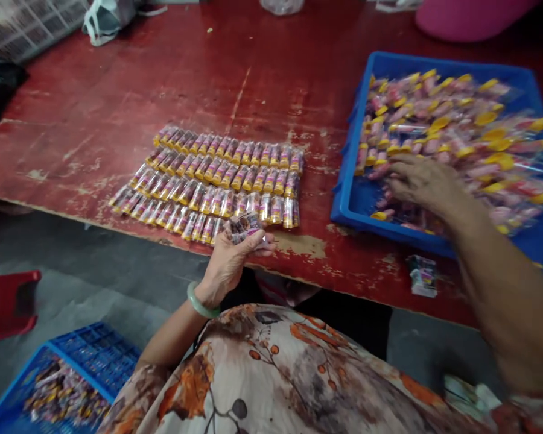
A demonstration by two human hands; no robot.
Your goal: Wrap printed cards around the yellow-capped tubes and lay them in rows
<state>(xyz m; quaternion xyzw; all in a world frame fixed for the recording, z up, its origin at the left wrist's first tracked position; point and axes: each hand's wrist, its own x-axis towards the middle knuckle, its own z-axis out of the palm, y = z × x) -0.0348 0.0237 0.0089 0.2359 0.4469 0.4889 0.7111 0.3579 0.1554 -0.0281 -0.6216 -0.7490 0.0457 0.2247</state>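
Left hand (pixel 228 265) pinching clear pink-yellow packet (pixel 245 228), right hand (pixel 428 185) spread in blue tray (pixel 434 61)

Small clear-wrapped tubes (pixel 221 181), pink inside with yellow caps, lie side by side in tight parallel rows on the red-painted counter (pixel 95 120), neatly aligned with their long sides touching. A small bunch of the same tubes (pixel 245 228) sits gripped in the left hand (pixel 228 265) at the near end of the rows. A loose heap (pixel 452 126) fills the blue plastic tray (pixel 434 63), tubes crossing at all angles, yellow caps pointing every way, with the spread right hand (pixel 420 184) resting on it
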